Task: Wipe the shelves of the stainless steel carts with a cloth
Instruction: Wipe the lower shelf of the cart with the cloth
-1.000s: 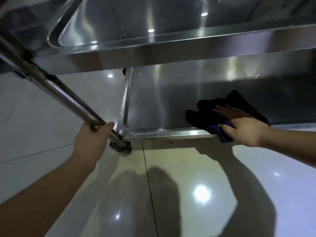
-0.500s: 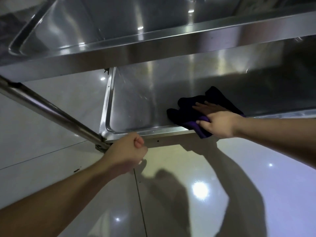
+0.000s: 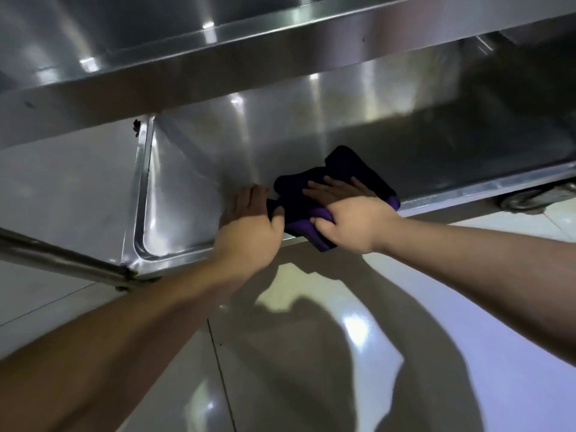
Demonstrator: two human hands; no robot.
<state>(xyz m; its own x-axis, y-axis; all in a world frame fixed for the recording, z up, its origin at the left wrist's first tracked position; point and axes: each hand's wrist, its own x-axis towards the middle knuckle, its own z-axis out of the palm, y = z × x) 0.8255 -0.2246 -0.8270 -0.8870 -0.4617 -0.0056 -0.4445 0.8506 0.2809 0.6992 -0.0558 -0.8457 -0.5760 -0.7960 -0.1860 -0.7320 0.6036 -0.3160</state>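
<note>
The right hand [image 3: 355, 219] lies on the cloth [image 3: 330, 194] with its fingers stretched flat across the top and its thumb tucked under the near fold, so the grip is a loose clamp on the fabric, pressing it down. The left hand [image 3: 249, 222] rests just beside it, fingers straight and flat on the metal, its thumb touching the cloth's left edge; that grip is apart and holds nothing.

The cloth is dark purple, bunched in folds, and sits on the lower shelf [image 3: 193, 188] near the front rim, with one corner hanging over the edge toward the floor [image 3: 311, 353]. The shelf is a shallow steel tray with rounded corners and a raised lip, streaked with reflected light.

Above it the upper shelf [image 3: 218, 70] crosses the view, its front band tilted from lower left to upper right. A steel tube [image 3: 62, 260] meets the lower shelf's near left corner. A caster [image 3: 530, 201] shows under the shelf at the right. The floor is glossy pale tile, carrying the shadows of both arms.
</note>
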